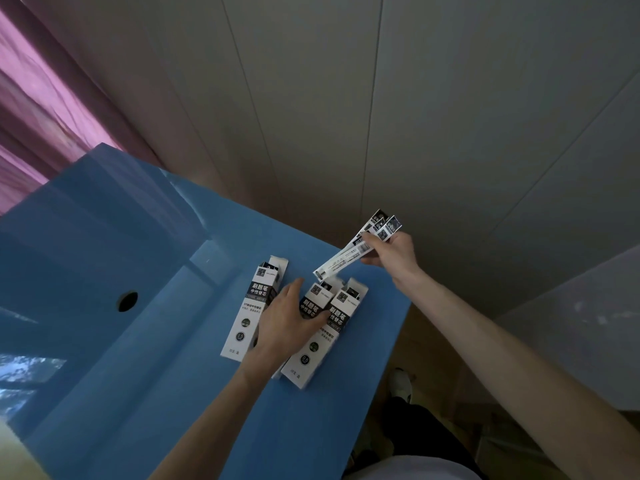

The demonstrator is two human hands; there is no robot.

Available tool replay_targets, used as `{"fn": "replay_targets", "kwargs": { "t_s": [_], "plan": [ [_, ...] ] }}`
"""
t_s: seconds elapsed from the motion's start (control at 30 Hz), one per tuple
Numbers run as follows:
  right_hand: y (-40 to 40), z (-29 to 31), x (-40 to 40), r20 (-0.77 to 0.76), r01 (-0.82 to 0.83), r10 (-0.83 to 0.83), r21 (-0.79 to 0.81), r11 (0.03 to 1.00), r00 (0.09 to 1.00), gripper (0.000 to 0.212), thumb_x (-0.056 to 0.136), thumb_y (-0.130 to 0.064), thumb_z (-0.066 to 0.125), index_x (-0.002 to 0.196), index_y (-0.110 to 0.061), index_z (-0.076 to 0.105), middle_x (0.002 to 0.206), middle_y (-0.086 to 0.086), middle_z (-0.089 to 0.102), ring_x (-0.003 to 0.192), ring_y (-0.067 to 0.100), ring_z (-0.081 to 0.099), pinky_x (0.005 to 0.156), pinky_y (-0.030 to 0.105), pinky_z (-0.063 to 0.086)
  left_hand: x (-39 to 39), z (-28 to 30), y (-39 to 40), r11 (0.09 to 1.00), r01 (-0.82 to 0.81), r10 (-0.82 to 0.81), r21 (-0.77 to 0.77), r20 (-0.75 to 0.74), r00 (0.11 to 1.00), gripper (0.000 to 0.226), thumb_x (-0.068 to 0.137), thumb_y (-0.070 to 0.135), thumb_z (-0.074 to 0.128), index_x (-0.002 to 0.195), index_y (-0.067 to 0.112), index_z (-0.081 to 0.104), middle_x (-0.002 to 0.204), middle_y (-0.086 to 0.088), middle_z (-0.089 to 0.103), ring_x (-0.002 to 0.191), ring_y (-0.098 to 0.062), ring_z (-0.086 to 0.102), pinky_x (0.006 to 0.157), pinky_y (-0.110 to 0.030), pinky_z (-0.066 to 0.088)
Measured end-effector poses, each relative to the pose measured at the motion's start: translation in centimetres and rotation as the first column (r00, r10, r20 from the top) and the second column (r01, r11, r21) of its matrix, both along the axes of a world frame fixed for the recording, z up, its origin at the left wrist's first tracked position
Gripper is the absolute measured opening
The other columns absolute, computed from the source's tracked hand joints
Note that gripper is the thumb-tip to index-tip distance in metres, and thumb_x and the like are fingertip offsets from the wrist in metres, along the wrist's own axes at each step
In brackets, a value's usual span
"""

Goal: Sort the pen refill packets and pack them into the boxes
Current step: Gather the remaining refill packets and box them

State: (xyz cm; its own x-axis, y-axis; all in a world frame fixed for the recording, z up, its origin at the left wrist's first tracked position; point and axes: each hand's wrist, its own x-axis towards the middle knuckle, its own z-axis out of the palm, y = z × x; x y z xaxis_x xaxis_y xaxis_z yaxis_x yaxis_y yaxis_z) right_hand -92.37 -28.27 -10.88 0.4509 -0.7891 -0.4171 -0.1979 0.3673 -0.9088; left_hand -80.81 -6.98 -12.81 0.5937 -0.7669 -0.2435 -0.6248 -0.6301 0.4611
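Three white-and-black refill boxes lie on the blue surface with their top flaps open: a left box [250, 308], a middle box [313, 301] and a right box [327, 336]. My left hand [289, 322] rests flat with straight fingers over the middle box, its thumb on the right box. My right hand [389, 252] is raised above the boxes' open ends and pinches a small bundle of long white refill packets [349, 252], which slant down to the left toward the boxes.
The blue surface [173, 375] steps down on the left into a basin with a round hole [127, 301]. Its right edge drops to the floor, where my shoe [400, 381] shows. A pink curtain [41, 109] hangs at the left; a panelled wall stands behind.
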Motion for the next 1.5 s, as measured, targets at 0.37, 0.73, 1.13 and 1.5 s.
{"fn": "replay_targets", "kwargs": {
  "t_s": [0.37,0.73,1.13,1.5],
  "plan": [
    [-0.8,-0.9,-0.9,-0.059,0.036,-0.034,0.036,0.999,0.998,0.012,0.097,-0.015,0.070,0.098,-0.003,0.070,0.095,0.011,0.078,0.086,0.020,0.076,0.062,0.025,0.062,0.4,0.8,-0.4,0.997,0.038,-0.041,0.074,0.037,0.998,0.048,0.089,0.063,0.058,0.125,0.031,0.057,0.089,0.014,0.068,0.076,-0.005,0.066,0.069,-0.032,0.057],
    [0.1,2.5,-0.5,-0.007,-0.130,0.130,-0.096,0.987,0.992,0.017,0.099,-0.013,0.066,0.101,0.004,0.068,0.098,0.013,0.078,0.092,0.023,0.077,0.075,0.034,0.065,0.2,2.7,0.3,1.000,-0.004,0.006,-0.026,0.091,0.996,0.044,0.084,0.053,0.068,0.124,0.037,0.057,0.088,0.017,0.067,0.076,-0.004,0.062,0.063,-0.032,0.055],
    [3.8,11.6,0.8,0.003,-0.321,0.362,-0.454,0.831,0.932,0.029,0.099,-0.021,0.066,0.088,0.006,0.070,0.089,0.005,0.079,0.083,0.016,0.078,0.076,0.043,0.064,-0.9,6.1,3.4,0.882,-0.154,0.128,-0.445,-0.089,0.988,0.057,0.082,0.033,0.081,0.117,0.049,0.039,0.113,0.031,0.058,0.101,0.004,0.060,0.081,-0.023,0.055],
    [8.6,15.0,2.9,-0.156,-0.376,0.435,-0.791,0.483,0.887,0.012,0.098,-0.022,0.069,0.096,-0.011,0.073,0.075,-0.002,0.072,0.059,0.011,0.067,0.056,0.033,0.056,-2.9,5.7,3.6,0.807,-0.218,0.160,-0.549,-0.153,0.975,0.051,0.085,0.034,0.079,0.123,0.042,0.046,0.118,0.027,0.063,0.106,0.004,0.061,0.087,-0.037,0.058]
  ]
}}
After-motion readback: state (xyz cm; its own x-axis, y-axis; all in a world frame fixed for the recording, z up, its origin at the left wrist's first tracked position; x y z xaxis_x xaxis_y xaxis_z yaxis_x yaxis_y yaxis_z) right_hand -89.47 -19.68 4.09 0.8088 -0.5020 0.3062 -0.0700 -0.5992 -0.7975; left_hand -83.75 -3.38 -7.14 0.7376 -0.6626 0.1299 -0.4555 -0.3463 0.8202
